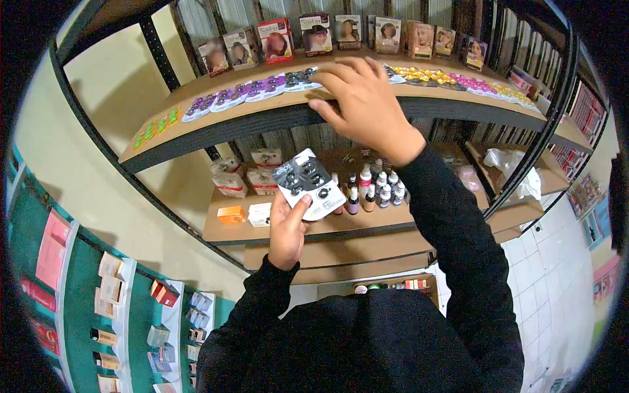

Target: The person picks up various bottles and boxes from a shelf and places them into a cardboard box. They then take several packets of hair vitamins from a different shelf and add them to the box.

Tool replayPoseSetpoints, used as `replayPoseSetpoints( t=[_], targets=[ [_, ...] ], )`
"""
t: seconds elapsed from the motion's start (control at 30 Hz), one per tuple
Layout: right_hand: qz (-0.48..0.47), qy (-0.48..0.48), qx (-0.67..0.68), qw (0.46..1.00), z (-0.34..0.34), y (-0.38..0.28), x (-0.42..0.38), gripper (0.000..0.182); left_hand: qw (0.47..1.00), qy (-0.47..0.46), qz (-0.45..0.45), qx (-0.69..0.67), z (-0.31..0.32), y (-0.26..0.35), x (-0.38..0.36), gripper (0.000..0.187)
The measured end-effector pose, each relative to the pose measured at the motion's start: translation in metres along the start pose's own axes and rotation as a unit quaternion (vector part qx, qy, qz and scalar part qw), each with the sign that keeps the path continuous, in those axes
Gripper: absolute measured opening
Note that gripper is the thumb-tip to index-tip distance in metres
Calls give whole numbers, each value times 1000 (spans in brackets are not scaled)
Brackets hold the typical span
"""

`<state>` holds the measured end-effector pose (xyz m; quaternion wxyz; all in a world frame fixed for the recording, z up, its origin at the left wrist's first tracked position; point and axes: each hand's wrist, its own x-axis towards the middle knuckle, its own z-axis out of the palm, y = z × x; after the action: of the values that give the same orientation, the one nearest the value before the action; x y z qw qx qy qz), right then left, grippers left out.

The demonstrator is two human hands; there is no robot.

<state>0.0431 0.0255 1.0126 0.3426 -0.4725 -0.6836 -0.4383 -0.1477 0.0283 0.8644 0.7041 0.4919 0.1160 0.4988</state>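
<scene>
My left hand [288, 229] is closed on a white and black blister pack [306, 187] with several dark capsules, held in front of the lower shelf. Over the upper shelf [262, 112], my right hand [367, 105] reaches with its fingers apart and curved, above the row of blister packs. Dark packs [300, 79] lie just left of its fingertips; whether the fingers touch any pack is hidden. Purple packs [230, 93] and green ones [157, 126] extend to the left, yellow [426, 76] and pink ones [478, 85] to the right.
Hair-product boxes [316, 34] stand along the back of the upper shelf. Bottles [370, 190], white-and-red pouches [229, 180] and an orange box [230, 214] sit on the lower shelf. A black metal post [547, 141] rises at the right; boxed goods [111, 288] line green shelving at the left.
</scene>
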Motion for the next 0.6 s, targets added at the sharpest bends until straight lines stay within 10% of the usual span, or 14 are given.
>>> replayPoseSetpoints(
  t=[0.27, 0.6],
  targets=[
    [36, -185, 9, 982, 39, 7, 19, 49, 999, 15, -28, -7, -17, -4, -6, 32],
    [-10, -87, 31, 996, 5, 8, -9, 24, 998, -6, -52, -16, -7, 2, 1, 33]
  ],
)
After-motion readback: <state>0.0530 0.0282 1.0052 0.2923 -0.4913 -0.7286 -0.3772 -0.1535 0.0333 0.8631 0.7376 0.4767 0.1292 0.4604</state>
